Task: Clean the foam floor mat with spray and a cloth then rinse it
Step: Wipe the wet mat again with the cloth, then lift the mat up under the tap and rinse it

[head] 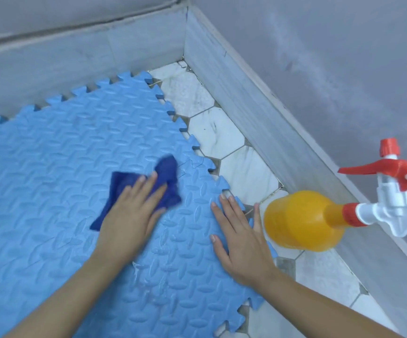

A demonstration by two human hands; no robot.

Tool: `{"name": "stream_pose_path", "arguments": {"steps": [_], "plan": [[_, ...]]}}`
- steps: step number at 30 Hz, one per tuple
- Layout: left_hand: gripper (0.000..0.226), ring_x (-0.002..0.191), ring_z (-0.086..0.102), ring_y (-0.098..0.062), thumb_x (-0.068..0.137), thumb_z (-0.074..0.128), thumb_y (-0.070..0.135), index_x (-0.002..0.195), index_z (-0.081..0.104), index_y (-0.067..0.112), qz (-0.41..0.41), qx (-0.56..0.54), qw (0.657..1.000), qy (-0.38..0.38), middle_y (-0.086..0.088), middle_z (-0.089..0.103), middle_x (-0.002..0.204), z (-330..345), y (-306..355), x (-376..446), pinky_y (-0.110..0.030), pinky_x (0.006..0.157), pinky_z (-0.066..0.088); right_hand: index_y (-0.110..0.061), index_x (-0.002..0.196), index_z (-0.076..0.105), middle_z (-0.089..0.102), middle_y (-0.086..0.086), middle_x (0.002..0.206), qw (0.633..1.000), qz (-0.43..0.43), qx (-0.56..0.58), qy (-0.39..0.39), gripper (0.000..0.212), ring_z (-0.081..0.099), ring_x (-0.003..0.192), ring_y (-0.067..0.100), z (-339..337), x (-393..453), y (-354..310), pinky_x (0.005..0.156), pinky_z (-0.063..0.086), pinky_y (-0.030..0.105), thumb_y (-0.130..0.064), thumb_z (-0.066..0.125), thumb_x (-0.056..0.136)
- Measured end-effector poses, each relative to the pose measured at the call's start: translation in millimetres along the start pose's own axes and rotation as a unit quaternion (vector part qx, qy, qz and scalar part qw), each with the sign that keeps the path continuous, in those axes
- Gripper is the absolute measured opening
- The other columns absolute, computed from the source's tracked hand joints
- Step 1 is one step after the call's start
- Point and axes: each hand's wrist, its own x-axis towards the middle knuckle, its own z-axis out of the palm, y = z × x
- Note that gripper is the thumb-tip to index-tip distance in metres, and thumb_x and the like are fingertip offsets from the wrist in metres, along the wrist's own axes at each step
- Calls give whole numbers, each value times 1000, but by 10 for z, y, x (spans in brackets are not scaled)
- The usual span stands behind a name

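The two bare forearms enter from the bottom edge, at about 7 and 5 o'clock, and reach up over the foam mat. The mat is light blue with a raised diamond-plate pattern and toothed puzzle edges; it lies flat on the floor and fills the left and centre of the view, its far edge close against the wall base at 11 o'clock. A few wet streaks shine on it near the bottom centre.

The left hand lies flat with fingers stretched, pressing a dark blue cloth onto the mat near the middle; hand and cloth are blurred. The cloth sticks out beyond the fingertips and to the left of the palm.

The right hand, at about 4 o'clock from the cloth, is spread open and rests palm down on the mat's right edge, holding nothing.

Just beside that hand, at 3 o'clock, a yellow spray bottle with a red and white trigger head stands on the white hexagonal floor tiles. Grey walls meet in a corner at 12 o'clock.
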Motion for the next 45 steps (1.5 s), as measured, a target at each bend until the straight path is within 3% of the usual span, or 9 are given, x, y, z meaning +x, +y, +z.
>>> {"name": "stream_pose_path", "arguments": {"steps": [7,12,14,16,24,28,31,39,45], "plan": [[57,144,9,-41,94,25,59,146,30,37,-106,58,993,-16,0,22,158,40,-37,67,-56,114,-1,-22,156,19,5,-4,165,1000,2,13,-12,61,-2,151,10,-5,-7,3,119,9,55,-44,30,101],[48,139,31,-37,100,38,35,143,42,14,-151,-39,987,24,-11,30,154,-6,182,117,-53,111,28,-23,157,15,1,-6,165,999,-3,28,-28,62,-6,151,9,-56,-6,14,120,5,53,-47,28,101],[44,123,50,-39,98,47,12,142,44,13,-175,-84,980,40,-8,29,155,-60,368,143,-50,89,47,-22,157,12,-1,-5,164,998,-3,52,-35,63,-9,150,9,-141,-19,21,121,2,49,-48,28,102],[53,99,61,-42,91,46,-3,141,46,16,-152,-110,981,45,-3,28,156,-102,538,190,-47,74,50,-18,157,14,3,-1,164,997,2,80,-11,64,-8,150,10,-227,-119,21,123,2,43,-48,30,102],[44,99,59,-38,89,48,0,131,52,13,48,-154,983,86,-3,44,145,-111,1541,759,-48,70,51,-7,148,40,36,3,155,970,65,153,176,60,22,148,10,-412,-1006,174,118,28,31,-46,32,103],[43,121,48,-37,96,49,20,138,44,13,72,-173,980,61,-9,34,151,-72,1951,977,-47,91,47,-3,143,45,42,8,152,955,78,113,262,56,32,145,16,-571,-1273,329,115,34,31,-41,34,104],[63,144,10,-39,98,36,47,152,19,18,64,-86,994,-13,-13,5,160,-43,2103,1053,-54,115,18,-5,149,35,31,7,158,954,150,73,248,64,23,148,15,-666,-1358,559,121,22,29,-48,26,103],[66,146,3,-36,98,19,53,154,4,21,98,64,993,-9,-9,-1,161,-118,1926,837,-57,115,6,-8,156,5,-3,5,164,957,241,34,158,85,-8,151,14,-785,-1442,751,123,0,31,-66,6,94],[70,146,3,-35,96,20,55,153,-2,21,98,94,990,24,-8,-4,161,-804,1705,989,-56,115,5,-4,154,14,4,2,162,930,163,107,312,67,-2,151,12,-1585,-1193,641,123,7,30,-47,17,103]]}}
